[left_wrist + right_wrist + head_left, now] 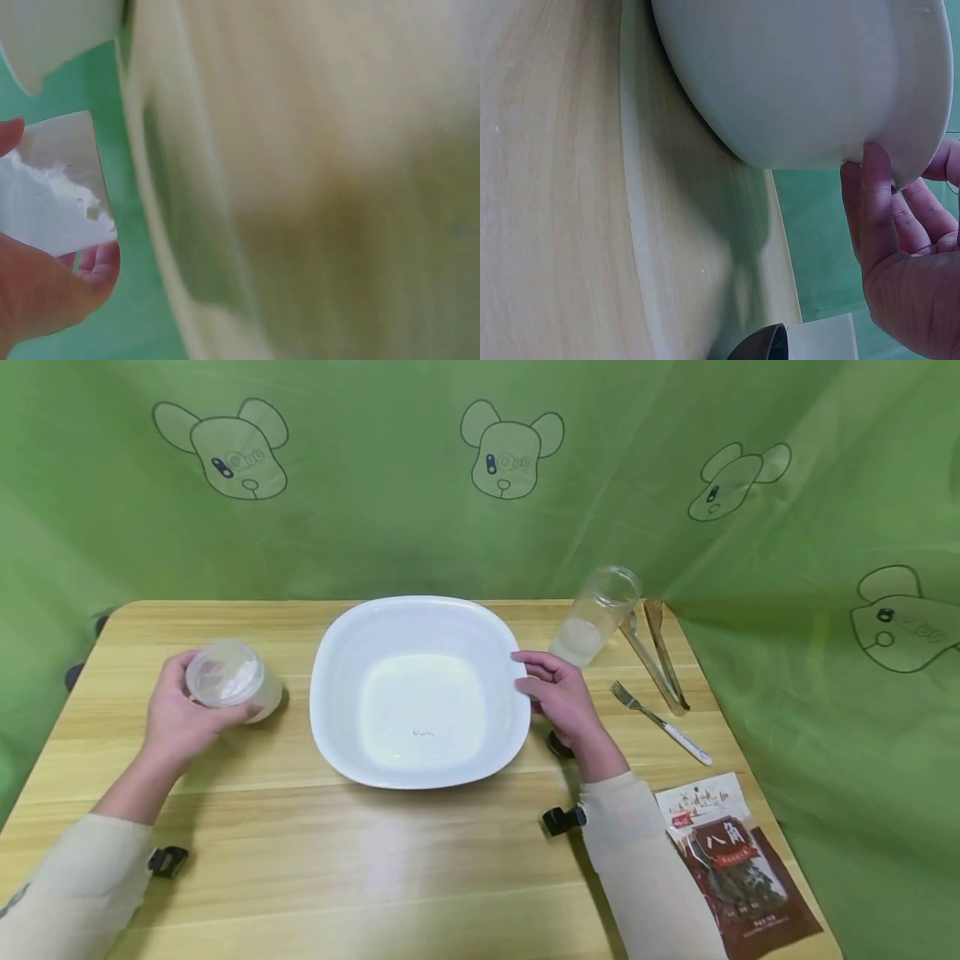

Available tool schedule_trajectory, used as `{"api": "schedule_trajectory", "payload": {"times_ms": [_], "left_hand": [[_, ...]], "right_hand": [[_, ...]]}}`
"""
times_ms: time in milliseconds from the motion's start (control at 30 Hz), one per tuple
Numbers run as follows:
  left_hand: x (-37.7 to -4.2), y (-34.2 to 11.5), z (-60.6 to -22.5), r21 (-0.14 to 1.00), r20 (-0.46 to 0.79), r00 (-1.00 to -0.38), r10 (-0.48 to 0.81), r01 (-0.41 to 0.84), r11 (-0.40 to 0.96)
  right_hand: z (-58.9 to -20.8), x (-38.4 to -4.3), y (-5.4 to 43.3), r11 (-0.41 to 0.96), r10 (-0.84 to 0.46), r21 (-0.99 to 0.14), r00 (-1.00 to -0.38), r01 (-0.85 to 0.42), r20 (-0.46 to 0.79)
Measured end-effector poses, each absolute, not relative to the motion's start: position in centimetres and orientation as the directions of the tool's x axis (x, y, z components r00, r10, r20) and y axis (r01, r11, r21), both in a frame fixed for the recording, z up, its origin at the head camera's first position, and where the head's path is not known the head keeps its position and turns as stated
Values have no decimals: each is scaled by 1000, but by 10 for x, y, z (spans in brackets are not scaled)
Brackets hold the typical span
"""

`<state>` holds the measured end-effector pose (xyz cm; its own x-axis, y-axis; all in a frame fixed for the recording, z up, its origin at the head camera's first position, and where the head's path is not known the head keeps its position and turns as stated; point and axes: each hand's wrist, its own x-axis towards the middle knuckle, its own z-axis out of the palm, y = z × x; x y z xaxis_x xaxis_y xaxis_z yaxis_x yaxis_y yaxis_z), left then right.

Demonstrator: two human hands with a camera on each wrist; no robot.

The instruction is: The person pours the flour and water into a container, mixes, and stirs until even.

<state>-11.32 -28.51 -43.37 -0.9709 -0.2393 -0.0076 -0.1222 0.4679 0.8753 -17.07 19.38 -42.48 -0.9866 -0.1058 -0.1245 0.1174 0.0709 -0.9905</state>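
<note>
A clear, round plastic jar (234,677) with white contents is in my left hand (180,714), over the left side of the table. Fingers and thumb curl round its sides, and in the left wrist view the white contents (52,202) show through the clear wall with an uneven, sloping top. To the right of the jar stands a wide white basin (420,610). My right hand (558,693) pinches the basin's right rim, thumb and fingers on either side of it. Apart from a few small marks on its floor, the basin holds nothing visible.
Behind my right hand stands a tall glass (596,614) with whitish contents. Wooden-handled utensils (656,660), a fork (660,722) and a brown-and-white packet (742,868) lie along the right edge. A small black object (558,745) is partly hidden by my right wrist. Green cloth (390,510) hangs behind.
</note>
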Motion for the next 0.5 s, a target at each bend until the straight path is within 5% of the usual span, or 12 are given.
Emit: {"api": "schedule_trajectory", "payload": {"times_ms": [500], "left_hand": [[-120,-295,-458,872,-69,-980,-188,-151,465]], "right_hand": [[-424,-170,193,62,-109,-991,-986,120,-126]]}}
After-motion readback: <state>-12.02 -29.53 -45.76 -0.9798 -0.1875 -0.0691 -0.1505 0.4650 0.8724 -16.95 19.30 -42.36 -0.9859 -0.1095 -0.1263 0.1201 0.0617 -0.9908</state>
